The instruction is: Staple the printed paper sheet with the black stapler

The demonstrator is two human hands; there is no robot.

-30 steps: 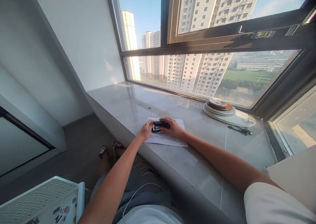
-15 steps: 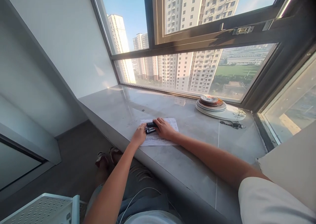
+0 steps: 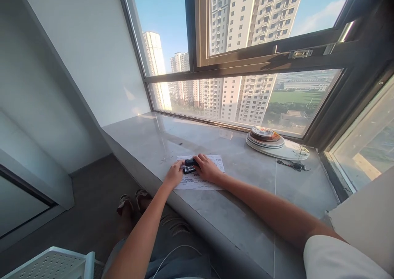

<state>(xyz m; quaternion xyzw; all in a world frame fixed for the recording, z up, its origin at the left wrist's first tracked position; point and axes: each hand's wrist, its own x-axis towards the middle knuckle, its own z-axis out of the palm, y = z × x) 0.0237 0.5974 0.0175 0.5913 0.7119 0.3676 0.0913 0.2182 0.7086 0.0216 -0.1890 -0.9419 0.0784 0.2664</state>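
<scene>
A black stapler (image 3: pixel 189 170) with a silvery inner part lies over a printed sheet of paper (image 3: pixel 201 185) on the grey window sill. It shows as two dark bars, one behind the other, with a narrow gap between them. My right hand (image 3: pixel 208 169) wraps over its right end, fingers curled on the far bar. At the left end, the fingertips of my left hand (image 3: pixel 175 174) pinch against the stapler. Both hands rest low over the paper, and the fingers hide parts of the stapler.
Stacked plates (image 3: pixel 265 138) stand on a white oval platter (image 3: pixel 297 150) by the window. Keys (image 3: pixel 297 166) lie in front of them. Small dark bits (image 3: pixel 180 143) lie on the sill (image 3: pixel 234 217) beyond the paper. A white perforated chair (image 3: pixel 58 264) stands at lower left.
The camera view has tilted up slightly, so everything sits a little lower in the picture. Both hands keep their hold on the stapler, with hardly any visible movement.
</scene>
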